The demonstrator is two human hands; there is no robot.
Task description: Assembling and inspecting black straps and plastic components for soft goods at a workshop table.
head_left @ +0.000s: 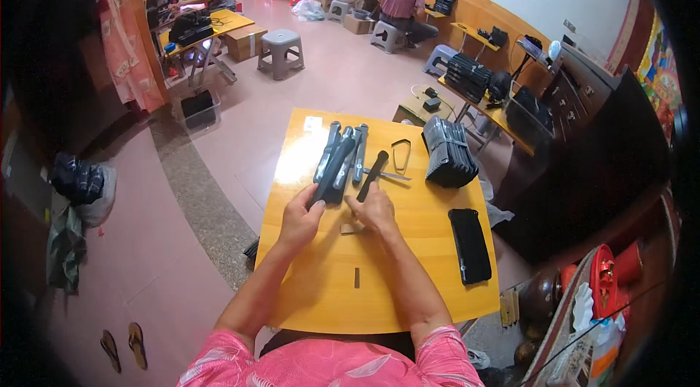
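The left hand pinches the lower end of a long black case, with the thumb on one side and the fingers closing from the other. This case leans over some wrapped cases with a shiny surface, which lie on the far half of the yellow table. The right hand also pinches: thumb and fingers are closed on the lower part of a black strap, whose upper end points away from the person. Beside this strap lie a thin strip and, farther up, a bent band.

To handle these two pieces well, I think the left grip should be firm but not squeezing, so the case stays straight. The right fingers would better keep the strap clear of the thin strip, because the two could catch. The stack of black pouches and the flat black pouch are on the right side, apart from both hands, which seems a good arrangement for free elbows
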